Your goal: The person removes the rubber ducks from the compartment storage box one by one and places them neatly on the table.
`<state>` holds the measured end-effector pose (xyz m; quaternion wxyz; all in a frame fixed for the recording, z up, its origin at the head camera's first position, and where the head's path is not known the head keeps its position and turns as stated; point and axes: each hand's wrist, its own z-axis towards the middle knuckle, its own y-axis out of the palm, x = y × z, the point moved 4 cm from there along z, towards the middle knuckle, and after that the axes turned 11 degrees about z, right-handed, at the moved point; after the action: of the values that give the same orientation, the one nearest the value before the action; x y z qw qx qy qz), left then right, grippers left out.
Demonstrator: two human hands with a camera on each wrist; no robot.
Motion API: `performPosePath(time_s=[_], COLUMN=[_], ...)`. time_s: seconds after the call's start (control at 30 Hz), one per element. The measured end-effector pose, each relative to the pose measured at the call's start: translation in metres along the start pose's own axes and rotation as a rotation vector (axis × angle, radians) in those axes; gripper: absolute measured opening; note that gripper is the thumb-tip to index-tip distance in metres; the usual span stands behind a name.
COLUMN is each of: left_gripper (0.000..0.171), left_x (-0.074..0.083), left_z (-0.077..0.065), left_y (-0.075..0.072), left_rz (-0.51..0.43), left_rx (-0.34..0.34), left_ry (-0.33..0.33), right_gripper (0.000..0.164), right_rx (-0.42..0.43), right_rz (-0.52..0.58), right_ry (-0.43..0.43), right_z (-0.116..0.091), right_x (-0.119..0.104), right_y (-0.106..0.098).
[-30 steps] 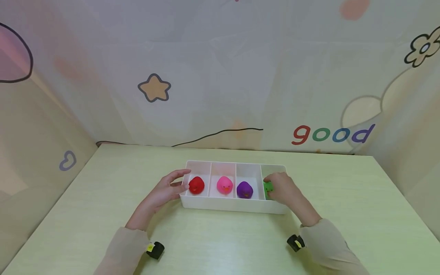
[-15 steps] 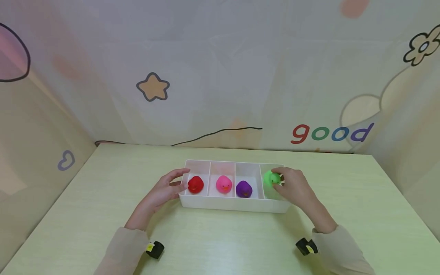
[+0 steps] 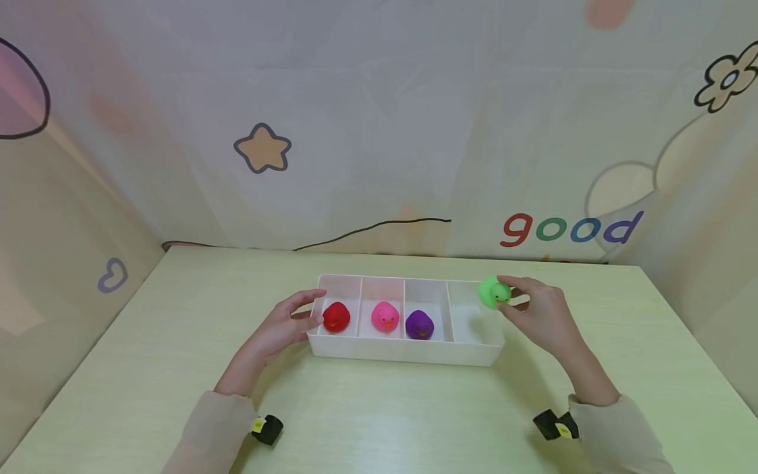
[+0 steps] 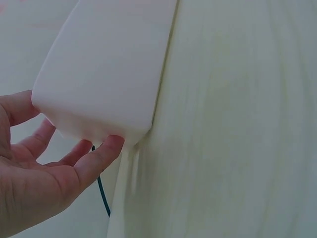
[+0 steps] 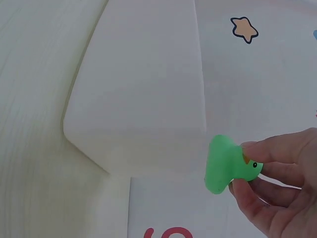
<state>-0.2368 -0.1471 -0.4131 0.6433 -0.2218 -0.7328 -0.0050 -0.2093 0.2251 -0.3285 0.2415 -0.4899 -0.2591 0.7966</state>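
Observation:
In the head view my left hand point(image 3: 290, 326) grips the left end of a white divided box point(image 3: 403, 351), with its thumb at the rim. Its other fingers point(image 4: 101, 158) press the outside of the end wall in the left wrist view. My right hand point(image 3: 541, 313) pinches a green rubber duck point(image 3: 491, 293) above the box's right end. The duck's beak side is partly covered by the fingers. A red duck point(image 3: 336, 317), a pink duck point(image 3: 385, 317) and a purple duck point(image 3: 420, 325) sit in separate compartments; the rightmost compartment point(image 3: 474, 322) holds no duck.
The box stands on a pale wood-look table point(image 3: 379, 408). A printed cloth backdrop point(image 3: 379, 131) rises behind and at both sides. Black wrist cameras point(image 3: 269, 430) hang under both sleeves.
My right hand has lifted the green duck out of the rightmost compartment and moved up and to the right with it. The left hand stays at the box's left end.

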Motion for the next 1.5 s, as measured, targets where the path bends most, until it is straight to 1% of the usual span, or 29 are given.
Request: performPosePath(time_s=[0.27, 0.4, 0.67, 0.77, 1.0, 1.2, 1.33, 1.5], left_gripper=[0.051, 0.050, 0.051, 0.051, 0.051, 0.051, 0.051, 0.051], left_x=[0.001, 0.002, 0.001, 0.002, 0.001, 0.001, 0.002, 0.001], left_z=[0.000, -0.001, -0.002, -0.002, -0.001, -0.002, -0.002, -0.002], left_y=[0.001, 0.002, 0.000, 0.000, 0.001, 0.001, 0.001, 0.001], left_rz=[-0.010, -0.018, -0.016, -0.015, -0.013, -0.005, -0.008, -0.013], left_rx=[-0.003, -0.007, -0.004, -0.004, -0.007, -0.002, -0.001, -0.003], left_ry=[-0.003, 0.008, 0.006, 0.008, 0.005, -0.007, -0.009, -0.004], right_gripper=[0.039, 0.039, 0.039, 0.038, 0.038, 0.037, 0.035, 0.034], right_rx=[0.070, 0.077, 0.021, 0.005, -0.060, -0.098, -0.123, -0.157], right_rz=[-0.021, -0.035, -0.037, -0.045, -0.036, -0.030, -0.018, -0.013], right_ry=[-0.042, -0.030, 0.047, 0.064, 0.108, 0.131, 0.123, 0.134], right_z=[-0.009, -0.012, -0.018, -0.019, -0.023, -0.024, -0.024, -0.022], right_x=[0.012, 0.017, 0.033, 0.041, 0.056, 0.063, 0.067, 0.072], right_y=[-0.019, -0.024, -0.023, -0.021, -0.013, -0.008, -0.005, 0.000])
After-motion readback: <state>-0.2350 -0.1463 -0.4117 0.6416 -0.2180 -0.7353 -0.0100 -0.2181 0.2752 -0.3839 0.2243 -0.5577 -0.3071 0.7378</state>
